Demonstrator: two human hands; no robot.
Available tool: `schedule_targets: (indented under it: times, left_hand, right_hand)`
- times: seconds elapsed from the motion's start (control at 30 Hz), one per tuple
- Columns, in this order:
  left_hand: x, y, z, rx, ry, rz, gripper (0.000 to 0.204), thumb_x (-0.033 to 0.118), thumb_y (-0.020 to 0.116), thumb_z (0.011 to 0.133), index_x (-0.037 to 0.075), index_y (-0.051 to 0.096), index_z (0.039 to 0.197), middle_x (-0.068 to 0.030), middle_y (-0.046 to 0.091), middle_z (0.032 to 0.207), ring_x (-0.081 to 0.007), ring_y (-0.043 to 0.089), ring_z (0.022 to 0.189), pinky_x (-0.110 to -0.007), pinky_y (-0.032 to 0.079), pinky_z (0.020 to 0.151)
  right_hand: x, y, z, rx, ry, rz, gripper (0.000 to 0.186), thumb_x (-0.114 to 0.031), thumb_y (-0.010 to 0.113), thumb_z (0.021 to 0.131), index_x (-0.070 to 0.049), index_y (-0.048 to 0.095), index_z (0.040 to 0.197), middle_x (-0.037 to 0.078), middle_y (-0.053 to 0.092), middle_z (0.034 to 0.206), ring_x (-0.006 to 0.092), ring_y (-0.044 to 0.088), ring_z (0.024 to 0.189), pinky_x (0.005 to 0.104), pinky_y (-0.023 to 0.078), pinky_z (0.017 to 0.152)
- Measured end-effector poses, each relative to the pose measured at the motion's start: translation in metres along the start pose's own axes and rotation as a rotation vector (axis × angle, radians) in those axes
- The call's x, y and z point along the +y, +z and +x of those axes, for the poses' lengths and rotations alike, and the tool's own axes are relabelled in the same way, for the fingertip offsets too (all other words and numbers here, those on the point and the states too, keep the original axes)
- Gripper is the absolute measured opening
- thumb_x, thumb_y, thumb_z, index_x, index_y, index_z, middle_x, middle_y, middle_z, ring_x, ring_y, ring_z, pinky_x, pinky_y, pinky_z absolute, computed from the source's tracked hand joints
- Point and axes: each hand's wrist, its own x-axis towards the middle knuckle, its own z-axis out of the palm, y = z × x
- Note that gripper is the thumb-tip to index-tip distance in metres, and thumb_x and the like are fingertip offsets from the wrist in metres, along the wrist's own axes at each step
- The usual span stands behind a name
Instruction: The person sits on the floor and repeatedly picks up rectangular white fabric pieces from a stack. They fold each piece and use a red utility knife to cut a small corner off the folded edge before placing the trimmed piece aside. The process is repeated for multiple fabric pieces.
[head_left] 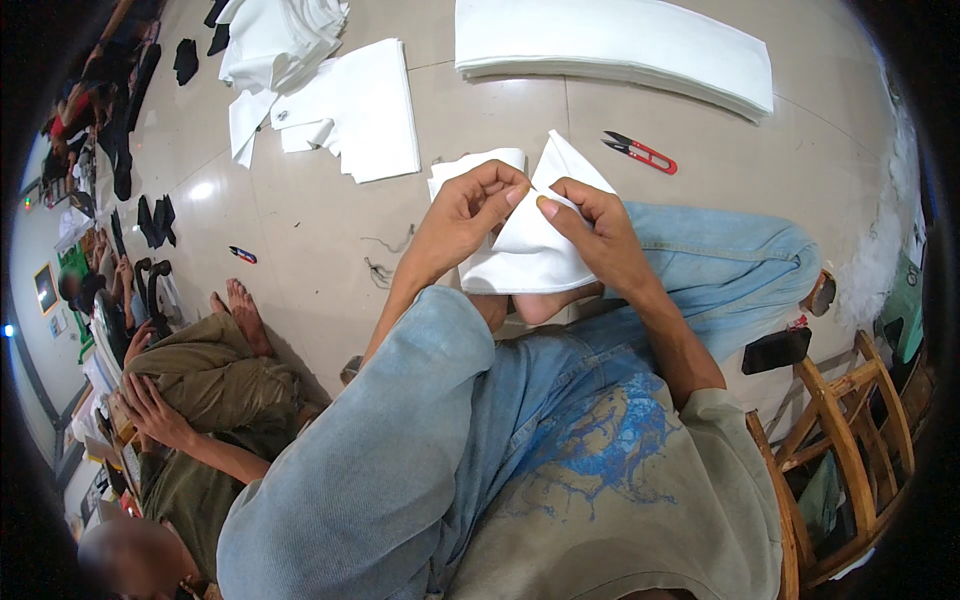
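A folded piece of white cloth [530,262] is held up over my crossed feet. My left hand [468,215] is closed in a pinch at its upper edge, thumb against forefinger. Close beside it, my right hand [605,240] grips the same cloth, the thumb pressing on its face. Any thread or other small thing between the fingertips is too small to make out. Another white cloth piece [478,163] shows behind my left hand. Beyond my right hand, a pair of thread snips [640,152] with red handles and dark blades lies on the floor.
On the tiled floor ahead sit a long stack of white cloth [615,50] and a looser white pile [375,115]. Loose threads [385,255] and blue snips [243,255] are to the left. A seated person [190,400] is close at left; a wooden chair [840,450] stands right.
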Motion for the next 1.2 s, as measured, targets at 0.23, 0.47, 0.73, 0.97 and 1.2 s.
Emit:
schedule_targets:
  times: [0.23,0.47,0.73,0.97,1.2]
  left_hand:
    - [-0.0019,0.0022,0.0013,0.033,0.044,0.010,0.017,0.024,0.064,0.100,0.007,0.068,0.105,0.0015,0.068,0.087,-0.0061,0.060,0.077,-0.023,0.048,0.067]
    - [-0.0010,0.0027,0.0009,0.054,0.066,-0.033,0.015,0.023,0.064,0.100,0.009,0.069,0.103,0.0021,0.068,0.084,-0.0064,0.060,0.074,-0.022,0.048,0.066]
    - [0.0018,0.0016,0.0006,0.032,0.024,-0.018,0.016,0.023,0.067,0.098,0.007,0.070,0.101,0.0014,0.069,0.084,-0.0060,0.060,0.075,-0.022,0.048,0.065]
    - [-0.0021,0.0037,0.0021,0.046,0.014,0.016,0.016,0.018,0.060,0.103,0.004,0.069,0.104,-0.0008,0.069,0.087,-0.0070,0.061,0.076,-0.023,0.049,0.069]
    - [-0.0054,0.0074,0.0045,0.152,0.070,0.060,0.016,0.019,0.055,0.106,0.006,0.063,0.103,0.0012,0.064,0.083,-0.0062,0.058,0.076,-0.023,0.047,0.069]
  right_hand:
    - [0.0004,0.0000,-0.0005,-0.005,-0.008,-0.026,0.028,-0.027,0.060,0.102,0.000,0.069,0.100,0.006,0.067,0.077,0.0094,0.059,0.068,0.0283,0.047,0.060]
    - [-0.0001,-0.0008,0.0006,-0.006,-0.013,-0.022,0.028,-0.027,0.061,0.102,0.000,0.069,0.100,0.007,0.068,0.077,0.0099,0.060,0.068,0.0285,0.047,0.060]
    - [-0.0006,-0.0009,0.0004,-0.001,-0.011,-0.020,0.028,-0.027,0.061,0.101,0.000,0.069,0.100,0.007,0.068,0.077,0.0097,0.060,0.069,0.0286,0.048,0.061]
    - [-0.0014,-0.0016,0.0009,-0.011,0.012,-0.005,0.027,-0.026,0.062,0.101,0.000,0.069,0.100,0.006,0.068,0.078,0.0088,0.060,0.071,0.0277,0.047,0.062]
    - [-0.0006,-0.0010,0.0013,0.019,0.002,0.014,0.027,-0.026,0.062,0.101,0.001,0.068,0.101,0.005,0.067,0.078,0.0076,0.058,0.071,0.0269,0.047,0.062]
